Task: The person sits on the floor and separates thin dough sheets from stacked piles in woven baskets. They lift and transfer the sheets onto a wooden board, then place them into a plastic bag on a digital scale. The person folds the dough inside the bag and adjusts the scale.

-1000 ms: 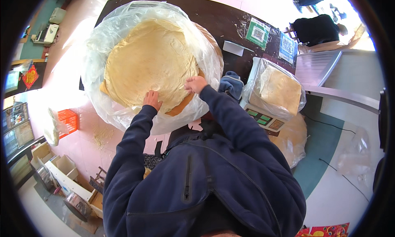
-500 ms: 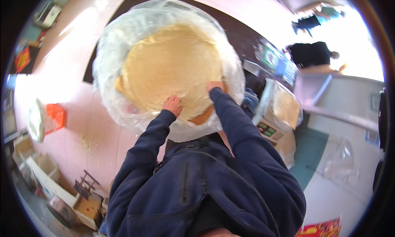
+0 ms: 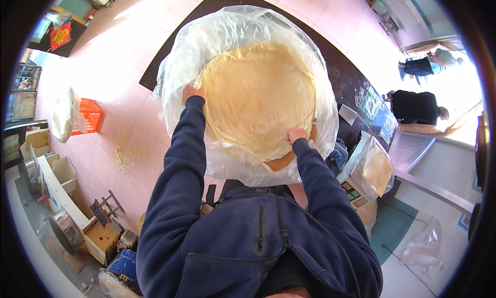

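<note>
A large, round, pale yellow sheet like a thin pancake (image 3: 258,91) lies slightly wrinkled inside a wide-open clear plastic bag (image 3: 181,55). A darker brown edge (image 3: 280,162) shows under it at the near right. At the sheet's left rim, beside the plastic, my left hand (image 3: 194,93) is closed on its edge, its fingertips partly hidden. My right hand (image 3: 296,134) is closed in a pinch on the sheet's surface near its lower right rim.
The bag rests on a dark table (image 3: 341,75). To the right stand a scale (image 3: 356,192) and a plastic-wrapped pale stack (image 3: 376,171). An orange-red basket (image 3: 90,116) and a small stool (image 3: 106,207) are at left. Two people, one in black (image 3: 413,107), are at the far right.
My left hand has gone from the sheet's near edge to its left rim. My right hand has moved slightly inward and nearer to me. The whole view has shifted.
</note>
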{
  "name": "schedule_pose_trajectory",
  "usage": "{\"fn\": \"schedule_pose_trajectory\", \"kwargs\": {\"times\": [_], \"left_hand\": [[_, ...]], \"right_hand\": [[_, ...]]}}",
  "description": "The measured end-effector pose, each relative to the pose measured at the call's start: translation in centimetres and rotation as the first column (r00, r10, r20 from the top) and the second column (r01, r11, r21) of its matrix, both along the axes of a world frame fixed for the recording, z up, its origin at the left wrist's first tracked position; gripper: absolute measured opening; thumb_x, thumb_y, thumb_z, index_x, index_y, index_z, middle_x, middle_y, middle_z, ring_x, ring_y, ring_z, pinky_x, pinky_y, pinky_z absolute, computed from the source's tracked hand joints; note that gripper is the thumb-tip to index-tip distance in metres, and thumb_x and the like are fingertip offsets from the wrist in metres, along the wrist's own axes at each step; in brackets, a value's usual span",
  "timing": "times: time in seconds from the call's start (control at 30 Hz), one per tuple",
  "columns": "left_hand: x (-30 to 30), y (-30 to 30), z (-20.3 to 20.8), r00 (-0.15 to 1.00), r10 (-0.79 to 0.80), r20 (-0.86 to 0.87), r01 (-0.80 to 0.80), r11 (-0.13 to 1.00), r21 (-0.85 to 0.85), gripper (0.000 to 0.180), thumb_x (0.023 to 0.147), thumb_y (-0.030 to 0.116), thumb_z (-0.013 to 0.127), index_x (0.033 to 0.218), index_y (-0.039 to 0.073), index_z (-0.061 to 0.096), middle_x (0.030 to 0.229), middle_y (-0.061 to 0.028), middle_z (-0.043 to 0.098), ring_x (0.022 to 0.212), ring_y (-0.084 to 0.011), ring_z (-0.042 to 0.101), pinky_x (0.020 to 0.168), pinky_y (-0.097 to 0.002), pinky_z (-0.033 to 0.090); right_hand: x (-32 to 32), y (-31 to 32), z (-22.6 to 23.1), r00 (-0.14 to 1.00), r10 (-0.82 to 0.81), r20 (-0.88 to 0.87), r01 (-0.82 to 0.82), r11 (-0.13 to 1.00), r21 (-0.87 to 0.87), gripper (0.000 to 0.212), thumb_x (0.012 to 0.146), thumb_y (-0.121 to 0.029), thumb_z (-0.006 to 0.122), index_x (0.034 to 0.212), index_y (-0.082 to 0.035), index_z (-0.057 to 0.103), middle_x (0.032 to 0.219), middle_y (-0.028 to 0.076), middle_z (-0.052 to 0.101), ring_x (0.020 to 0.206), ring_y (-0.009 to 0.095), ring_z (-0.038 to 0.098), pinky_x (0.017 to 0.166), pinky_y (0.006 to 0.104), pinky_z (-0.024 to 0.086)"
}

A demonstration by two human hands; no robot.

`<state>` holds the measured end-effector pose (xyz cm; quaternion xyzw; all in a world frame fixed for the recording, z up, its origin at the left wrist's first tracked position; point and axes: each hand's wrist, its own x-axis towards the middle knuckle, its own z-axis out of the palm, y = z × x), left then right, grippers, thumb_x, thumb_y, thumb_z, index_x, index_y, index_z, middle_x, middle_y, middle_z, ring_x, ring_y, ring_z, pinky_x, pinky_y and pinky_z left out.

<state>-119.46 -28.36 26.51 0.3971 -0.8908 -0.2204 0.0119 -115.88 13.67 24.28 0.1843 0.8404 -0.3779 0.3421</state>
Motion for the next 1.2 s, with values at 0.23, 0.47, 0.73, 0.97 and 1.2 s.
{"fn": "schedule_pose_trajectory", "kwargs": {"times": [0.23,0.47,0.73,0.97,1.2], "left_hand": [[-0.3,1.2,1.6,0.967,-0.102,-0.232,0.113,0.993,0.035,0.019,0.081,0.024,0.061,0.093,0.010,0.059,0.088,-0.0108,0.064,0.089,-0.0290,0.061,0.075,-0.0405,0.047],[0.6,6.8,3.5,0.825,-0.350,-0.445,0.354,0.932,-0.076,0.012,0.078,0.017,0.063,0.082,0.011,0.053,0.077,-0.0105,0.060,0.077,-0.0299,0.060,0.065,-0.0427,0.046],[1.0,9.0,5.9,0.807,-0.470,-0.356,0.498,0.867,-0.015,0.016,0.080,0.024,0.060,0.089,0.011,0.056,0.086,-0.0106,0.062,0.083,-0.0299,0.060,0.070,-0.0416,0.047],[0.9,4.8,2.8,0.704,-0.505,-0.499,0.545,0.835,-0.077,0.031,0.080,0.012,0.055,0.110,0.004,0.055,0.111,-0.0186,0.057,0.105,-0.0359,0.053,0.089,-0.0403,0.044],[1.0,4.5,-0.5,0.817,-0.543,-0.191,0.537,0.839,-0.087,0.042,0.077,0.014,0.060,0.118,0.009,0.050,0.131,-0.0139,0.044,0.113,-0.0334,0.047,0.090,-0.0446,0.041]], "right_hand": [[0.0,-1.9,3.1,0.969,-0.244,-0.027,0.234,0.952,-0.197,0.017,0.078,-0.014,0.056,0.072,0.000,0.062,0.063,0.010,0.062,0.050,0.017,0.060,0.046,0.0289,0.046],[-5.2,-12.4,7.6,1.000,-0.017,-0.004,0.013,0.878,-0.479,0.028,0.085,-0.028,0.062,0.091,-0.001,0.063,0.084,0.007,0.065,0.071,0.015,0.064,0.059,0.0277,0.050],[-11.9,-24.5,5.5,0.994,0.051,-0.100,-0.093,0.871,-0.482,0.031,0.081,-0.031,0.065,0.085,0.000,0.064,0.078,0.009,0.065,0.067,0.019,0.062,0.058,0.0309,0.050],[-12.2,-24.2,2.9,0.932,0.173,-0.319,-0.252,0.941,-0.227,0.024,0.075,-0.021,0.067,0.087,0.001,0.066,0.073,0.014,0.066,0.062,0.018,0.062,0.059,0.0336,0.049],[-11.3,-21.0,5.7,0.922,0.046,-0.384,-0.147,0.960,-0.238,0.024,0.076,-0.022,0.067,0.084,0.000,0.067,0.072,0.012,0.066,0.061,0.017,0.061,0.060,0.0323,0.047]]}}
